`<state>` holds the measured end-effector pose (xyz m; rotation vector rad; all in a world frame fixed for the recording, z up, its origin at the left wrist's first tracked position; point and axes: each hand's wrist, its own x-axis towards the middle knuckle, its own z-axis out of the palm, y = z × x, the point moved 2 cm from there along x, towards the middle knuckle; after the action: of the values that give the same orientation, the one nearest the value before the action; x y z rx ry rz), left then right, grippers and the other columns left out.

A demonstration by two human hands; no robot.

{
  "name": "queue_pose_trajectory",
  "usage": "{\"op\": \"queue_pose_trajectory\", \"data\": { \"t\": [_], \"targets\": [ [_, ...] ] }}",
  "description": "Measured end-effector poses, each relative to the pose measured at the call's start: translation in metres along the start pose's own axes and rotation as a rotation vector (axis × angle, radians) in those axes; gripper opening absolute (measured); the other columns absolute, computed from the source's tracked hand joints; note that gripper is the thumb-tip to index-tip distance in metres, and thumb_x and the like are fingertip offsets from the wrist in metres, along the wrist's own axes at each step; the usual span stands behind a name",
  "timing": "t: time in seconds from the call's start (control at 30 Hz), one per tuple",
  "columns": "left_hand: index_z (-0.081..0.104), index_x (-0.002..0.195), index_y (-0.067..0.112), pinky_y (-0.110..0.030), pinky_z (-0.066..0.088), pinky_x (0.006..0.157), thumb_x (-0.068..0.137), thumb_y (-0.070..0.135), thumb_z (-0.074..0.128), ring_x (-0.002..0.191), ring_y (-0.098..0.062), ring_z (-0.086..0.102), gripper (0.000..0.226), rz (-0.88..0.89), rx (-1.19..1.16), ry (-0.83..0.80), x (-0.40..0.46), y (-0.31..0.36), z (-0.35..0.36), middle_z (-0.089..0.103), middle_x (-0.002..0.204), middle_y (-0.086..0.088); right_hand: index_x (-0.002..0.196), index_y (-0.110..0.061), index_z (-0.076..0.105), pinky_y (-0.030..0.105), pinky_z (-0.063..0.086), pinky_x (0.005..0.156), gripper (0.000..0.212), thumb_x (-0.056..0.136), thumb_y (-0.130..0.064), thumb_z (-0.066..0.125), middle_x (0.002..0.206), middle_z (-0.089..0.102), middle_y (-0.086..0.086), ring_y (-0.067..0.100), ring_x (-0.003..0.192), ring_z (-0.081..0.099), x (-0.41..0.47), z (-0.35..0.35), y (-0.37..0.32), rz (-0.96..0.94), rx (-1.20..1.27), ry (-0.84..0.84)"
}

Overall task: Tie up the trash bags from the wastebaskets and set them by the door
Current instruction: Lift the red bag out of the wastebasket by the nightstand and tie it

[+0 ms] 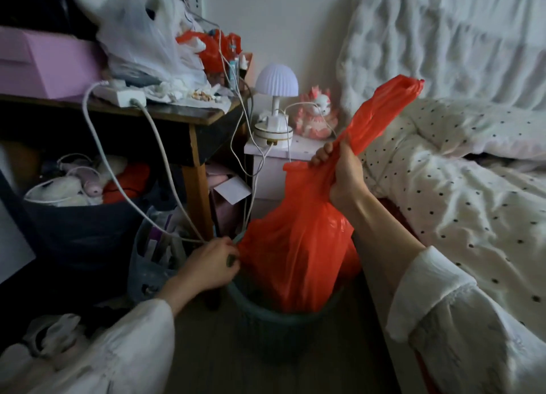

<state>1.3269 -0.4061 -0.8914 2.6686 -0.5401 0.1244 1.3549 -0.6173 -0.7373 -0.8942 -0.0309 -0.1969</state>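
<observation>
Red plastic trash bag (pixel 295 254), thin and glossy, stood in a dark green wastebasket (pixel 277 328) on the floor, its body risen well above the rim. Right hand (pixel 344 175), above the wastebasket: fingers curled tight round one gathered handle of the bag, the loop end sticking up and rightward past the fist. Right forearm bare, stretched up and leftward from a pushed-back white sleeve (pixel 443 299). Left hand (pixel 212 263), at the wastebasket's left rim: fingertips pinched the bag's edge there, knuckles up, wrist low, white cuff behind. Left of the wastebasket: a pale slotted basket (pixel 147 263) of papers, touching or nearly so; beyond it a wooden desk (pixel 195 145) heaped with white plastic bags (pixel 141 30) and a power strip (pixel 121 93), grey cables trailing down to the left hand. Behind the wastebasket: a small white nightstand (pixel 271 169) bearing a mushroom lamp (pixel 276 81) and a pink figurine (pixel 317 112). Right of it: a bed with dotted quilt (pixel 458 192). No legible writing on any item.
</observation>
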Motion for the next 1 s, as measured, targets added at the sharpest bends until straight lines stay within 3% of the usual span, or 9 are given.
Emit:
{"op": "queue_pose_trajectory", "data": {
  "t": [0.23, 0.33, 0.47, 0.6, 0.7, 0.77, 0.83, 0.93, 1.0],
  "targets": [
    [0.055, 0.102, 0.015, -0.019, 0.037, 0.069, 0.085, 0.005, 0.047, 0.088, -0.010, 0.052, 0.021, -0.007, -0.230, 0.374, -0.011, 0.016, -0.091, 0.053, 0.092, 0.008, 0.058, -0.015, 0.036, 0.026, 0.031, 0.053, 0.046, 0.098, -0.037, 0.029, 0.036, 0.036, -0.005, 0.013, 0.043, 0.035, -0.026, 0.061, 0.008, 0.054, -0.081, -0.157],
    [0.054, 0.112, 0.016, -0.007, 0.037, 0.076, 0.089, 0.008, 0.047, 0.099, -0.001, 0.052, 0.026, 0.073, -0.372, 0.440, -0.023, 0.026, -0.112, 0.055, 0.105, 0.011, 0.059, -0.015, 0.039, 0.027, 0.032, 0.053, 0.045, 0.098, -0.036, 0.032, 0.039, 0.038, -0.004, 0.014, 0.046, 0.035, -0.040, 0.084, 0.019, 0.067, -0.177, -0.248],
    [0.053, 0.109, 0.022, -0.002, 0.038, 0.076, 0.091, 0.016, 0.047, 0.095, 0.013, 0.051, 0.020, 0.123, -0.424, 0.482, -0.047, 0.024, -0.125, 0.053, 0.102, 0.023, 0.060, -0.015, 0.040, 0.028, 0.035, 0.055, 0.043, 0.097, -0.034, 0.031, 0.046, 0.038, -0.001, 0.016, 0.049, 0.037, -0.060, 0.112, 0.033, 0.125, -0.167, -0.337],
    [0.054, 0.099, 0.031, -0.003, 0.041, 0.067, 0.093, 0.015, 0.044, 0.083, 0.009, 0.058, 0.020, 0.079, -0.520, 0.505, -0.076, 0.012, -0.121, 0.060, 0.094, 0.015, 0.061, -0.015, 0.041, 0.029, 0.036, 0.056, 0.044, 0.097, -0.038, 0.030, 0.054, 0.037, 0.002, 0.017, 0.050, 0.039, -0.085, 0.132, 0.062, 0.189, -0.162, -0.374],
    [0.058, 0.087, 0.024, -0.006, 0.038, 0.066, 0.092, 0.027, 0.041, 0.071, 0.003, 0.055, 0.018, -0.004, -0.579, 0.566, -0.097, -0.005, -0.113, 0.060, 0.077, 0.007, 0.060, -0.015, 0.041, 0.027, 0.036, 0.052, 0.045, 0.098, -0.038, 0.031, 0.053, 0.038, 0.002, 0.017, 0.048, 0.039, -0.100, 0.136, 0.090, 0.236, -0.195, -0.335],
    [0.059, 0.089, 0.019, -0.013, 0.039, 0.065, 0.089, 0.035, 0.039, 0.070, -0.006, 0.055, 0.026, -0.045, -0.606, 0.540, -0.108, -0.017, -0.108, 0.060, 0.076, -0.003, 0.060, -0.015, 0.041, 0.025, 0.037, 0.049, 0.046, 0.097, -0.039, 0.031, 0.050, 0.040, 0.001, 0.016, 0.044, 0.040, -0.109, 0.134, 0.111, 0.304, -0.162, -0.295],
    [0.060, 0.092, 0.022, -0.011, 0.040, 0.069, 0.088, 0.036, 0.041, 0.074, -0.003, 0.057, 0.024, -0.077, -0.628, 0.475, -0.114, -0.029, -0.099, 0.063, 0.080, 0.004, 0.060, -0.014, 0.042, 0.019, 0.040, 0.043, 0.045, 0.098, -0.035, 0.031, 0.049, 0.043, 0.001, 0.013, 0.039, 0.042, -0.115, 0.126, 0.134, 0.317, -0.211, -0.268],
    [0.058, 0.108, 0.027, -0.006, 0.040, 0.079, 0.089, 0.037, 0.049, 0.092, 0.004, 0.058, 0.024, -0.152, -0.614, 0.275, -0.119, -0.043, -0.070, 0.064, 0.102, 0.010, 0.058, -0.013, 0.046, 0.022, 0.040, 0.046, 0.044, 0.097, -0.032, 0.035, 0.040, 0.048, -0.002, 0.010, 0.036, 0.045, -0.122, 0.103, 0.169, 0.337, -0.350, -0.203],
    [0.051, 0.120, 0.026, -0.013, 0.040, 0.089, 0.086, 0.044, 0.049, 0.105, -0.003, 0.056, 0.039, -0.234, -0.569, 0.127, -0.127, -0.052, -0.037, 0.060, 0.117, 0.007, 0.058, -0.013, 0.046, 0.025, 0.037, 0.048, 0.043, 0.096, -0.031, 0.037, 0.039, 0.047, -0.001, 0.013, 0.041, 0.044, -0.128, 0.079, 0.197, 0.429, -0.340, -0.129]
  ]
}}
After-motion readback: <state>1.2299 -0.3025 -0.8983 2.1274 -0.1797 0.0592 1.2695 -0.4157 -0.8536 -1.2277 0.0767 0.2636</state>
